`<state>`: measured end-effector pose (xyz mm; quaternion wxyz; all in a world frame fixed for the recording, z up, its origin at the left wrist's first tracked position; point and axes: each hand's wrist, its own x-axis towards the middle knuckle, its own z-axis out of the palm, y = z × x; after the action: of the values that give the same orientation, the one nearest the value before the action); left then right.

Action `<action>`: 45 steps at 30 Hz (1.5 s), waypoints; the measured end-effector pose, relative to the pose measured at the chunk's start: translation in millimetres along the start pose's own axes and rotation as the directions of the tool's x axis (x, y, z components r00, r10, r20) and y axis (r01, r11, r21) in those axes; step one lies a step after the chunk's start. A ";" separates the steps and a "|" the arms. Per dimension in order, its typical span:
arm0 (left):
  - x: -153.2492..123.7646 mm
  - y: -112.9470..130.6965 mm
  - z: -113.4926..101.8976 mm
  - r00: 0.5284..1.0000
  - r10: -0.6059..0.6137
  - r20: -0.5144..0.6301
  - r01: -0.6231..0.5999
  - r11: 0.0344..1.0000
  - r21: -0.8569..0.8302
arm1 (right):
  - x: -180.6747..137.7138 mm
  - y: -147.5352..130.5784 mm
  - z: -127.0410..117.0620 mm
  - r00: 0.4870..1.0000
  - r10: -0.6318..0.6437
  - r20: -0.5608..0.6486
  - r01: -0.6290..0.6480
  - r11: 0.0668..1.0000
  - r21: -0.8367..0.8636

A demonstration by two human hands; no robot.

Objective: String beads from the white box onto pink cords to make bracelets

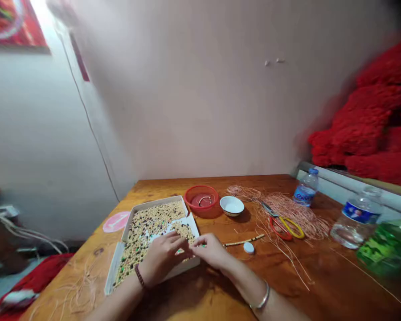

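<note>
My left hand is over the right part of a white tray of small beads, mostly cream with some dark and green ones. Its fingers are bent inward, close to the fingertips of my right hand. That hand is closed in a pinch at the tray's right edge, with a speck of green by its fingers. What either hand holds is too small to make out. A strand of beads lies on the table just beyond my right hand, beside a white round cap.
Behind the tray stand a red basket holding a beaded loop and a white bowl. Scissors with red and yellow handles lie against a heap of pinkish cords. Plastic bottles line the right side. Loose cords lie front left.
</note>
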<state>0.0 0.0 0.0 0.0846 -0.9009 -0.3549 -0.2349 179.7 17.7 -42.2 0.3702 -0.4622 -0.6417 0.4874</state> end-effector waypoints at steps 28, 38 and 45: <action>8.8 -3.4 18.8 0.986 -0.122 -0.112 0.101 0.979 -0.176 | -12.4 -3.6 -15.2 0.981 0.024 -0.191 0.003 0.990 0.138; 9.0 -1.4 20.1 0.984 -0.135 -0.117 0.114 0.979 -0.172 | -14.7 -6.2 -16.5 0.982 0.001 -0.189 0.030 0.987 0.161; 9.7 -0.8 18.4 0.988 -0.105 -0.109 0.088 0.985 -0.149 | -17.2 -12.3 -16.8 0.979 -0.022 -0.202 0.050 0.990 0.134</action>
<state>12.4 12.3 -11.4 0.0287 -0.8711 -0.3748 -0.3160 197.5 4.9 -26.5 0.4726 -0.4704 -0.5742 0.4751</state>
